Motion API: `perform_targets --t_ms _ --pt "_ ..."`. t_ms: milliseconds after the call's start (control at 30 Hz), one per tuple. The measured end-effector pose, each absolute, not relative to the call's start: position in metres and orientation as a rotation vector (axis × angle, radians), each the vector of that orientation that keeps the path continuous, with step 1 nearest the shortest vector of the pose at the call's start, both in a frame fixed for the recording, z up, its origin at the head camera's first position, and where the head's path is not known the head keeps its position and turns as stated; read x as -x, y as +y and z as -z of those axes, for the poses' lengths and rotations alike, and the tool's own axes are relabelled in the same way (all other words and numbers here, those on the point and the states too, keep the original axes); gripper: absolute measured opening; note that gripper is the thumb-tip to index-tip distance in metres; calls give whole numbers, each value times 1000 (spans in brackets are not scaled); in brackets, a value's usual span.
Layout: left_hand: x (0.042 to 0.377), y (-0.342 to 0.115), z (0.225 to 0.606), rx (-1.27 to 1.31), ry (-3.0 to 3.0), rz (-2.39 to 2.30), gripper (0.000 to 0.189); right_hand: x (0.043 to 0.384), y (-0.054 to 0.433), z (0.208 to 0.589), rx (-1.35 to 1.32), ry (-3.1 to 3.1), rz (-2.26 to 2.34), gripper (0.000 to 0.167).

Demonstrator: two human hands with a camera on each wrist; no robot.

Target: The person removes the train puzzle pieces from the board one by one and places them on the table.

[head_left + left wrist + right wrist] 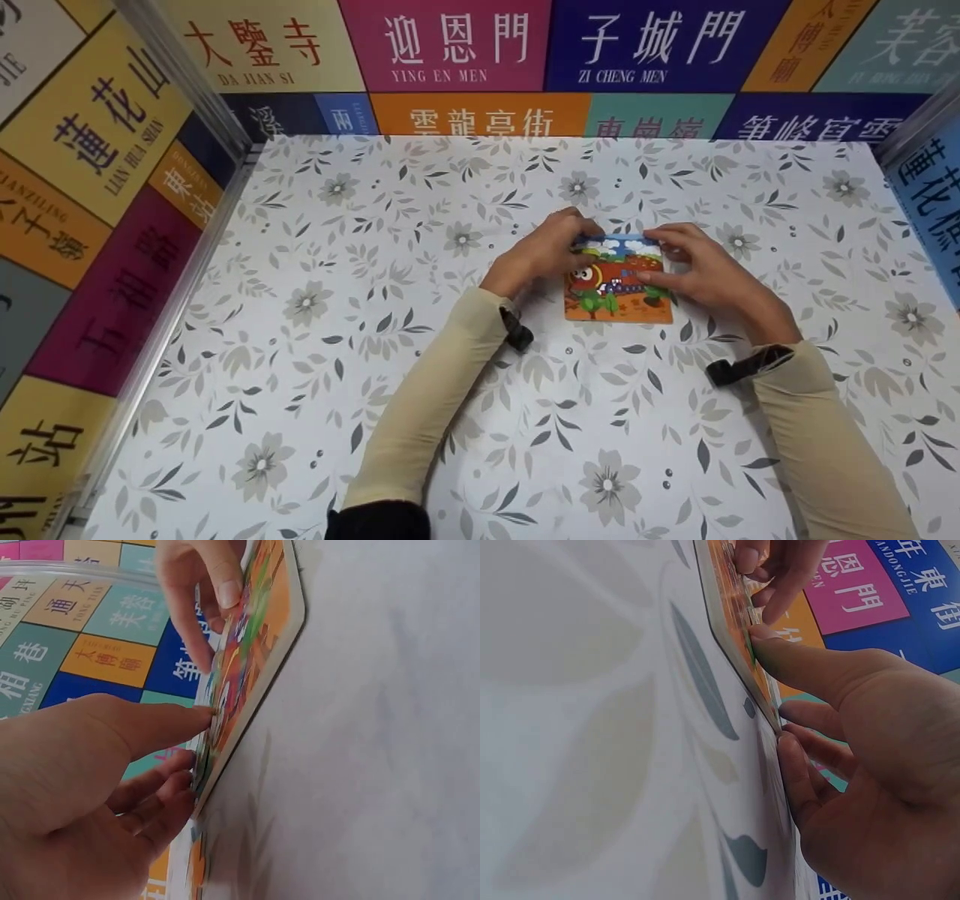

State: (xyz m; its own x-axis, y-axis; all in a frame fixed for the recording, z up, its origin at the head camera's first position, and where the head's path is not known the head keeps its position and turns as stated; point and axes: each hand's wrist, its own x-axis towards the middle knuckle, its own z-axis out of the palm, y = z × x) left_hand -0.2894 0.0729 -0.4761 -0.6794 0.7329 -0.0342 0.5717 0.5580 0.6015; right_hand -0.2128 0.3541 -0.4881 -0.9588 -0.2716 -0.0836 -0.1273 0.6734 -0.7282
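A small square picture puzzle board (619, 307) lies on the patterned tabletop, showing a red cartoon figure with big eyes, clouds and an orange ground. My left hand (547, 246) grips its left side, thumb on the picture and the other fingers along the edge. On the opposite side, my right hand (701, 266) pinches the board with its thumb over the face and fingers at the far right corner. The left wrist view shows the left fingers (161, 799) bent against the board's edge. In the right wrist view the right thumb (802, 660) presses the picture layer.
A white tablecloth (300, 375) with grey flowers and leaves covers the table. Colourful panels with large characters (457, 45) stand along the back, left and right edges. Both forearms wear beige sleeves (427, 405) with dark straps at the wrists.
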Motion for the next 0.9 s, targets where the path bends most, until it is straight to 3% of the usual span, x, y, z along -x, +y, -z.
perform_targets --t_ms 567,900 --pt "282 83 476 -908 2524 -823 45 213 355 487 270 2676 1141 73" --pt "279 84 480 -943 2529 -953 38 213 354 484 309 2701 1138 72"
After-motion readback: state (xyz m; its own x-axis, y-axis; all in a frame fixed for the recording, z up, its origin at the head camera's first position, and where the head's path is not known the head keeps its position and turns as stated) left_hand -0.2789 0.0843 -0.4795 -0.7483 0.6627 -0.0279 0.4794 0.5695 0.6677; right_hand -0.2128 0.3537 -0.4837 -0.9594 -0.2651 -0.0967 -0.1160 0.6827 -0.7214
